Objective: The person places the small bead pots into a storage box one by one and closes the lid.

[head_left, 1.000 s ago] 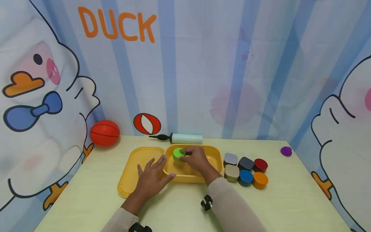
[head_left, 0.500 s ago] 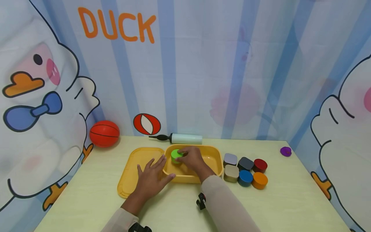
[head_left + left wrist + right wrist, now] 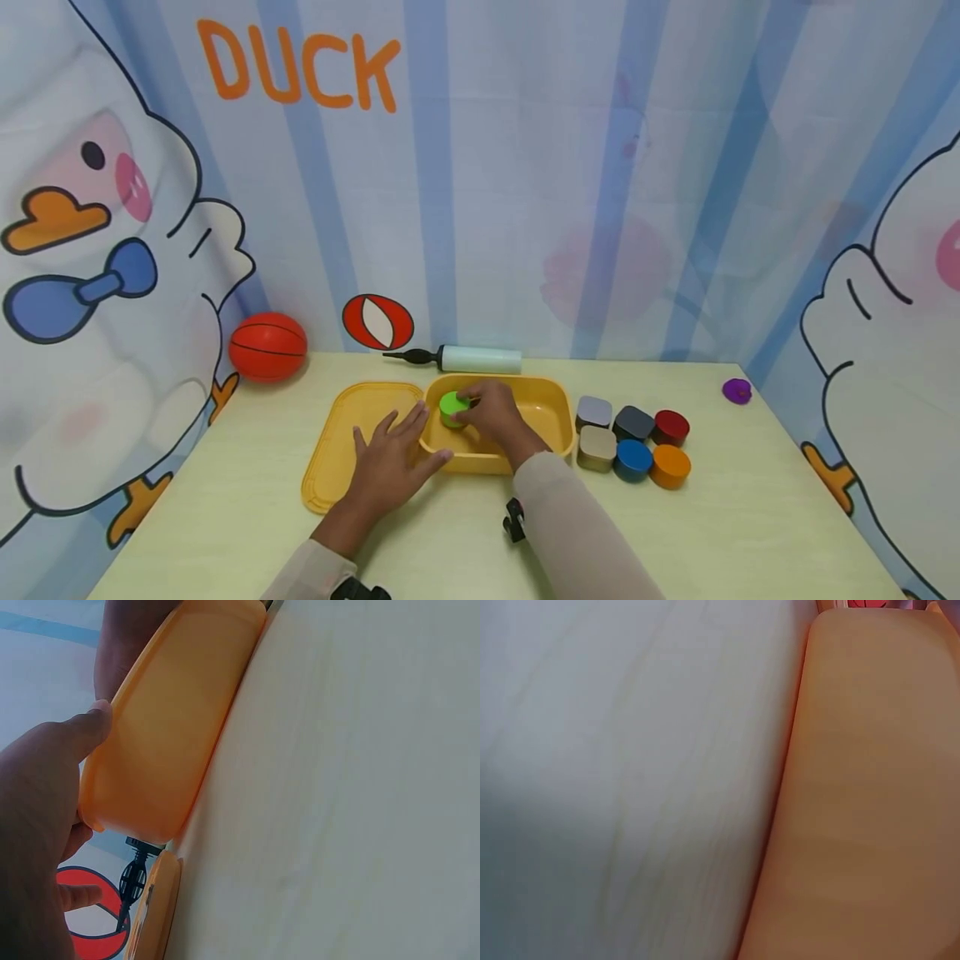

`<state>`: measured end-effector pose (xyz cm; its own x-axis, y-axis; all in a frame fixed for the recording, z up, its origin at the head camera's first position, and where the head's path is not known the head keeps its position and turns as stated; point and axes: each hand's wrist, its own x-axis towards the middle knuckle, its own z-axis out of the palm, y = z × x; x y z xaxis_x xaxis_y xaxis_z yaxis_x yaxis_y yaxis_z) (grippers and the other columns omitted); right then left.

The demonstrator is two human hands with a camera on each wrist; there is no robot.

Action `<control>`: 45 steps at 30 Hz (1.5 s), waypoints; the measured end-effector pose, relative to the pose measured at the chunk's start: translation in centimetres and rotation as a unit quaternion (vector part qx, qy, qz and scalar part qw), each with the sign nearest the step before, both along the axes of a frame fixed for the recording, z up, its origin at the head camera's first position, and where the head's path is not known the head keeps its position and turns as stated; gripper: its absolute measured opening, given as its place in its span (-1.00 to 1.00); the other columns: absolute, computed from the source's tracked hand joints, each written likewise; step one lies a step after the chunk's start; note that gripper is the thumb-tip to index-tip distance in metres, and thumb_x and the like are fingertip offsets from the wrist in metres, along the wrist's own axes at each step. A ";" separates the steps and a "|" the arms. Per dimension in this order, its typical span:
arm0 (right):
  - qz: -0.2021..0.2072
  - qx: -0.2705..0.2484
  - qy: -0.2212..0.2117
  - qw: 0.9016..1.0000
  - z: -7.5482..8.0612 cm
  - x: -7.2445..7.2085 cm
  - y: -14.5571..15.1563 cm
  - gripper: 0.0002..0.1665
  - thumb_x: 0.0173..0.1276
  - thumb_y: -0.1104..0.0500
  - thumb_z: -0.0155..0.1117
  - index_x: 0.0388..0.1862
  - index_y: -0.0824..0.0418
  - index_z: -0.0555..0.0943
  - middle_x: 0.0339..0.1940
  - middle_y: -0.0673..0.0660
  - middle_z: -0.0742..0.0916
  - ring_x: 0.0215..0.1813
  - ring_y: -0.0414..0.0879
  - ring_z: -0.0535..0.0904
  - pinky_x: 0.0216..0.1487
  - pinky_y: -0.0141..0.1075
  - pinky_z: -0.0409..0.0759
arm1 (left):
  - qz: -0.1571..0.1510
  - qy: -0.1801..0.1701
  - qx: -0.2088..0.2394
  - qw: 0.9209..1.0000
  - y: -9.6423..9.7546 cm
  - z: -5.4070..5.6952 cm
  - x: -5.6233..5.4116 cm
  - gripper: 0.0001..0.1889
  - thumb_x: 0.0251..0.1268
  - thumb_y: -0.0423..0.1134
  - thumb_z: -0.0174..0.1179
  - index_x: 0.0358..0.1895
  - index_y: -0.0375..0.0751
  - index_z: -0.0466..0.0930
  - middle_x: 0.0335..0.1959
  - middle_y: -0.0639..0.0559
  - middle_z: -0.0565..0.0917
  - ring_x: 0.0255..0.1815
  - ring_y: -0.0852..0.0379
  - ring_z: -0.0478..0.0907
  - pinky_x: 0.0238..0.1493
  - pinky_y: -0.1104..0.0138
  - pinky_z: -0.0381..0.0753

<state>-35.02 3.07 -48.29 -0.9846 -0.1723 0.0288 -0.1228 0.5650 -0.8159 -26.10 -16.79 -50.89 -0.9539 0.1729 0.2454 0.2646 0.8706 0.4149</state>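
Observation:
A yellow plastic box (image 3: 551,404) stands without a lid on the table. Inside its left part my right hand (image 3: 497,414) pinches a short, bright green round block (image 3: 452,409) between thumb and fingers. My left hand (image 3: 393,461) rests at the box's left end with fingers spread. In the left wrist view the left thumb (image 3: 91,729) touches the box's rim, and the fingers lie along its end. The right wrist view shows only the outer side of the box (image 3: 870,787) and the tabletop; the right hand is hidden there.
A yellow lid (image 3: 330,462) lies left of the box, partly behind the left hand. Right of the box sit several small blocks, among them a blue block (image 3: 633,461) and an orange block (image 3: 671,467). A hand pump (image 3: 480,359), a red ball (image 3: 268,347) and a purple object (image 3: 737,391) lie farther back.
My right hand has moved slightly left and down inside the box, carrying the green round block with it. The left hand has stayed in place.

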 end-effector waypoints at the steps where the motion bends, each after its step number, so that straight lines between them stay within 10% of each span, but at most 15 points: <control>1: 0.001 0.000 -0.001 1.000 0.0 0.0 0.0 -0.50 0.31 0.21 0.69 0.22 0.26 0.81 0.20 0.23 0.85 0.17 0.07 0.78 0.35 -0.02 0.76 | 0.000 0.000 0.000 1.000 0.0 0.0 0.0 -0.07 0.48 0.50 0.13 0.71 0.01 0.34 0.77 0.17 0.29 0.77 -0.33 0.23 0.53 -0.74 -0.20; 45: 0.011 -0.018 -0.013 1.000 0.5 0.1 1.9 -0.55 0.40 0.24 0.59 0.26 0.22 0.81 0.25 0.26 0.83 0.31 0.19 0.73 0.38 0.03 0.74 | 0.003 -0.005 0.006 1.000 0.2 0.2 0.1 -0.10 0.48 0.47 0.17 0.70 0.02 0.36 0.76 0.15 0.30 0.77 -0.34 0.22 0.53 -0.73 -0.20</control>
<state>-34.92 4.92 -47.80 -0.9811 -0.1933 0.0090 -0.1126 0.5328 -0.8387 -26.04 -16.56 -50.68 -0.9576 0.1634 0.2372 0.2540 0.8673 0.4282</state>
